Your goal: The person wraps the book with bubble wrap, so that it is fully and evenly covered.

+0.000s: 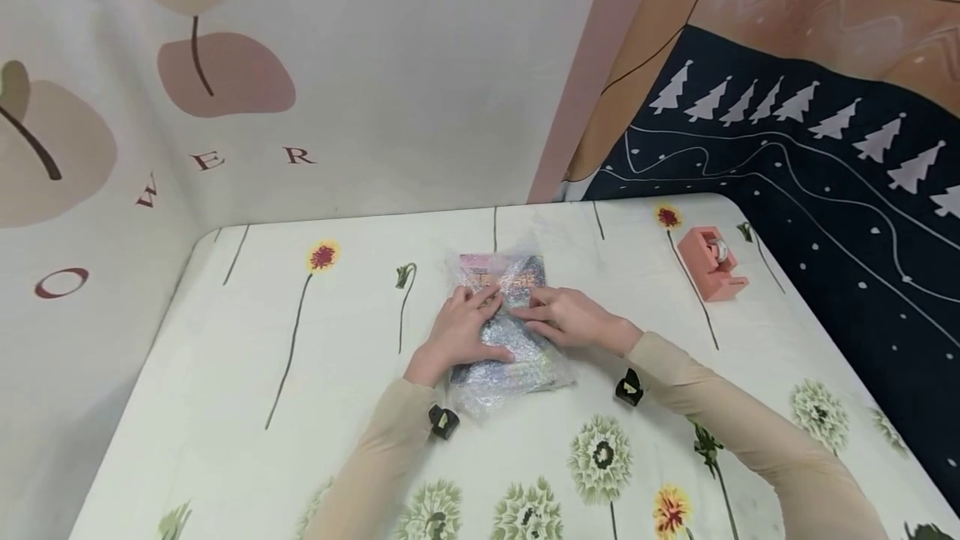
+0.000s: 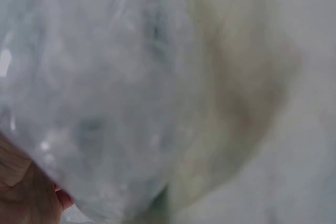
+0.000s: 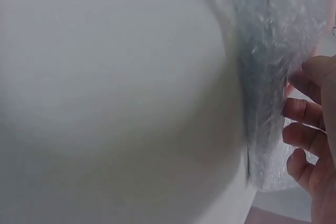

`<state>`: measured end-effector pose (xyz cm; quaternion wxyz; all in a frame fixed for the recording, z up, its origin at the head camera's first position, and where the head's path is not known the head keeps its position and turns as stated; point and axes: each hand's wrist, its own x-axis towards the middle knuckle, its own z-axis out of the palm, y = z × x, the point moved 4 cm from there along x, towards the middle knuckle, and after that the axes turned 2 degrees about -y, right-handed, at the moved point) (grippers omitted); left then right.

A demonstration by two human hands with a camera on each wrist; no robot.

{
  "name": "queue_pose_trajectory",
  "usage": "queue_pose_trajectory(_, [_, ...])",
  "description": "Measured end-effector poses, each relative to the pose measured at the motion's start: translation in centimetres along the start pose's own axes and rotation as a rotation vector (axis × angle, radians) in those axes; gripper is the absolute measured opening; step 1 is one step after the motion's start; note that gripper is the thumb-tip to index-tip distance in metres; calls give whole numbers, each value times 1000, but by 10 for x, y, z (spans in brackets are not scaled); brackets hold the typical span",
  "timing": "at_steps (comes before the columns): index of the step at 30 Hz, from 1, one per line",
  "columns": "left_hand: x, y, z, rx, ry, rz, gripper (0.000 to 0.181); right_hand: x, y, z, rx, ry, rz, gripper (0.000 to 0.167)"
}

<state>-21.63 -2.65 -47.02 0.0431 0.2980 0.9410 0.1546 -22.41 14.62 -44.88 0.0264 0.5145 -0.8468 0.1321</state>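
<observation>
A flat, book-like item with a colourful cover (image 1: 534, 269) lies in clear bubble wrap (image 1: 525, 373) in the middle of the table. Orange lettering shows faintly through the plastic. My left hand (image 1: 459, 332) rests on the wrap's left part with its fingers spread. From the right side, my right hand (image 1: 572, 319) touches the top with extended fingers. In the left wrist view, blurred bubble wrap (image 2: 105, 87) covers part of the left hand (image 2: 26, 195). The right wrist view has the right fingers (image 3: 304, 135) against the wrapped item's side, slightly bent.
A pink tape dispenser (image 1: 711, 265) with a roll of tape stands at the back right of the table. Flower-printed cloth (image 1: 360, 407) covers the tabletop. Printed curtains hang behind it and along the right. Each wrist carries a small black device (image 1: 628, 388).
</observation>
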Motion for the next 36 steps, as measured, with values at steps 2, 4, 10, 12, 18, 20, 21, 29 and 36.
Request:
queue_pose_trajectory(2, [0,0,1,13,12,15,98,-2,1,0,-6,-5,1,30])
queue_pose_trajectory(4, [0,0,1,13,9,14,98,-3,2,0,-5,-8,-5,29])
queue_pose_trajectory(10, [0,0,1,11,-18,-16,99,-2,3,0,20,17,13,31])
queue_pose_trajectory(12, [0,-1,1,11,-20,-16,99,-2,2,3,24,10,24,33])
queue_pose_trajectory(18, [0,-1,1,12,-11,-4,99,2,2,8,86,-36,102,33])
queue_pose_trajectory(20, [0,-2,1,14,-12,-3,99,2,3,8,106,-46,119,33])
queue_pose_trajectory(21, [0,-2,1,13,-12,-4,99,2,3,7,115,-51,121,33])
queue_pose_trajectory(29, [-4,-1,0,-31,-15,-10,99,-10,8,6,272,-33,206,37])
queue_pose_trajectory(36, [-15,1,-4,-72,1,0,88,-8,2,9,168,-34,150,36])
